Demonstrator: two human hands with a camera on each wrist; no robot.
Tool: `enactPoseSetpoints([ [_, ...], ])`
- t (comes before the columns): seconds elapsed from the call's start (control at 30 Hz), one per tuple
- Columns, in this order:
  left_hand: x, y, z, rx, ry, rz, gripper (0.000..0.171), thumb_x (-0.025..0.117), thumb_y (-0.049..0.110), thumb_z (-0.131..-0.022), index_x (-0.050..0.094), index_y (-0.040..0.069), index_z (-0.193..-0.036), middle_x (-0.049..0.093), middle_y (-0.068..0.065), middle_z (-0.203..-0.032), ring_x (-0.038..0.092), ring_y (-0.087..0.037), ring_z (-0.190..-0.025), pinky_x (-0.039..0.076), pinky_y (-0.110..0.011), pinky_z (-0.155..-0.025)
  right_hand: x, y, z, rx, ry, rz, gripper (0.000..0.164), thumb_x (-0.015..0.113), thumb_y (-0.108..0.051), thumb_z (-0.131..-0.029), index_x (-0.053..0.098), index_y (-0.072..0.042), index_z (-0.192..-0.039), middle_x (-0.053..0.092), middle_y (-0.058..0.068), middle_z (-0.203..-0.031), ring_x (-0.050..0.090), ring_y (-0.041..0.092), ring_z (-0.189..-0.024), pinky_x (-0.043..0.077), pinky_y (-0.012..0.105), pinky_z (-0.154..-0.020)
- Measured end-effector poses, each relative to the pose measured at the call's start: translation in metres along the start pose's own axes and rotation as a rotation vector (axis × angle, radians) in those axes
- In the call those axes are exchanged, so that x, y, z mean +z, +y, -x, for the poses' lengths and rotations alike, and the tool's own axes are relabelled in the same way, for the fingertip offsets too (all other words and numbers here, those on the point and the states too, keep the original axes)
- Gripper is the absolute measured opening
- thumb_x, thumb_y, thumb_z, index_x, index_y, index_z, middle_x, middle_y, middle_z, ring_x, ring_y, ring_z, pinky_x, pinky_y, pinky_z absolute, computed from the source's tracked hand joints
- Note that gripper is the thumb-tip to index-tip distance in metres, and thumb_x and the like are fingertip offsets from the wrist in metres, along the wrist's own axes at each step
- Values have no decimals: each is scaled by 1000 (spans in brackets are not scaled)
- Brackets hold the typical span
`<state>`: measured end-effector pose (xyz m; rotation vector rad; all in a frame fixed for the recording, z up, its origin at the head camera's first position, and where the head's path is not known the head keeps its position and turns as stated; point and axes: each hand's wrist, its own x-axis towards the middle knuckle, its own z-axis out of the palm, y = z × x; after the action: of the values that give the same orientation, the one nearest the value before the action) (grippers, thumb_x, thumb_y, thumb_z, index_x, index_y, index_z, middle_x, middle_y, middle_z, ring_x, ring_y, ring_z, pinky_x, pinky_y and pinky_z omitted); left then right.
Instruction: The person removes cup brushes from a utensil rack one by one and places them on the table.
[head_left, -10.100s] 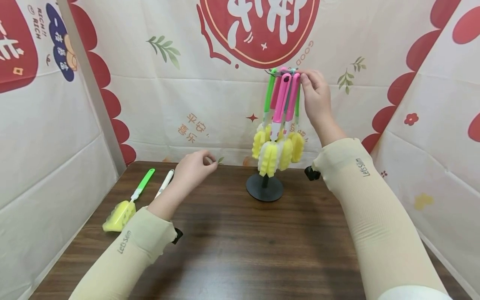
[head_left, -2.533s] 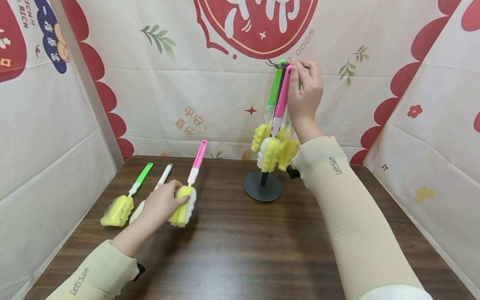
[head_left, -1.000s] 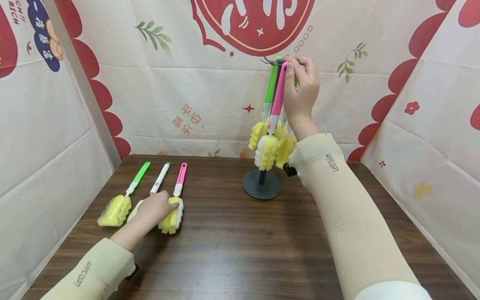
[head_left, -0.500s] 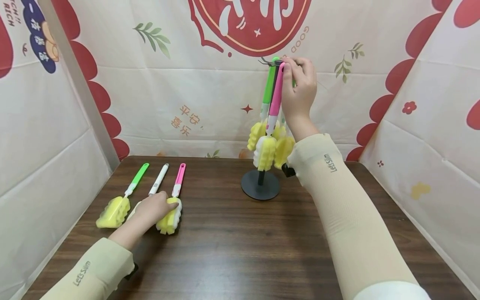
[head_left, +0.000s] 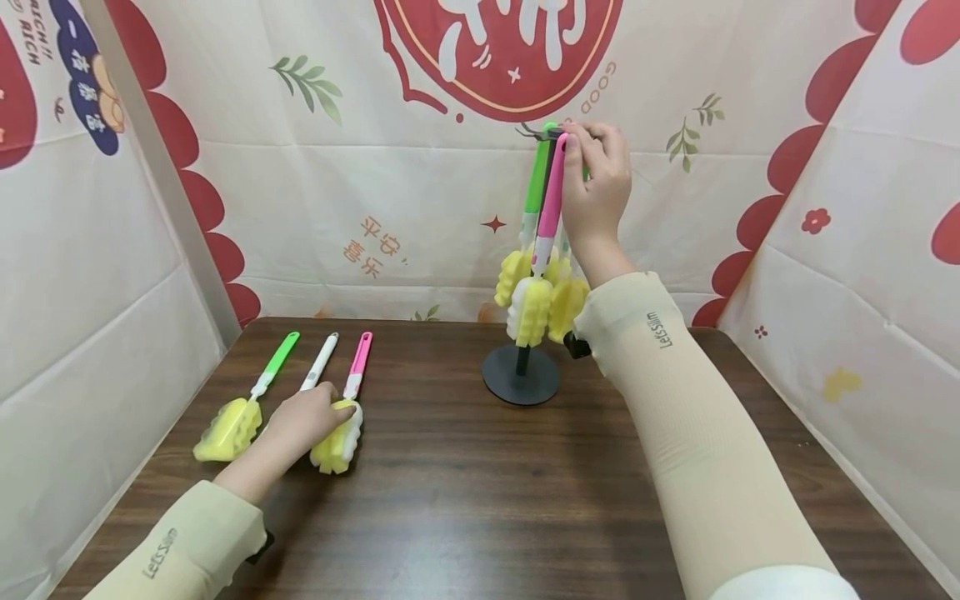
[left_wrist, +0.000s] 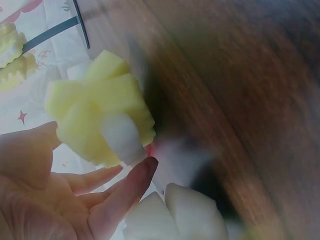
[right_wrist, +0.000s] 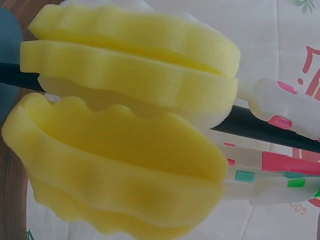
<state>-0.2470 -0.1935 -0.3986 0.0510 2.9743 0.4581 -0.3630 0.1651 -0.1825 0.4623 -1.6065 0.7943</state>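
My left hand (head_left: pixel 300 423) holds the yellow-and-white sponge head of a pink-handled bottle brush (head_left: pixel 358 367), which lies on the table at the left. In the left wrist view my thumb and fingers are on either side of that sponge (left_wrist: pixel 100 105). My right hand (head_left: pixel 597 187) grips the top of a black hanging stand (head_left: pixel 520 375), fingertips beside the hooks. On the stand hang a pink-handled bottle brush (head_left: pixel 552 196), a green-handled bottle brush (head_left: pixel 536 179) and others partly hidden by my right hand. Their sponge heads (right_wrist: pixel 130 65) fill the right wrist view.
Left of my left hand lie a white-handled brush (head_left: pixel 321 362), its white head (left_wrist: pixel 172 215) near my fingers, and a green-handled sponge brush (head_left: pixel 232 425). Printed cloth (head_left: pixel 420 192) walls the back and sides of the brown wooden table (head_left: pixel 480 500).
Ten seconds ago my left hand was bare and more brushes hung on the stand. Since then a pink-handled brush has come down to the table, lowered beside the white one. Little differs over the last second.
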Motion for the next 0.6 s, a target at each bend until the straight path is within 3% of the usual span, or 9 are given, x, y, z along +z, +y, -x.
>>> enactPoseSetpoints([
  [0.37,-9,4,4,13,49,2,47,52,44,-85,54,2,-108,61,-13,-93,53,-25,-72,45,-44,-60,-2,-2,-1,10,-16,-5,27,47,-34,-91,65,-21,-107,56,1,-103,43,4,-100,42,24,-86],
  [0.6,-20,16,6,33,145,19,51,51,44,-86,50,5,-118,58,-19,-111,55,-31,-90,48,-47,-66,-7,-3,-3,43,-52,12,27,47,-36,-91,65,-23,-106,57,-1,-104,43,3,-100,42,23,-84],
])
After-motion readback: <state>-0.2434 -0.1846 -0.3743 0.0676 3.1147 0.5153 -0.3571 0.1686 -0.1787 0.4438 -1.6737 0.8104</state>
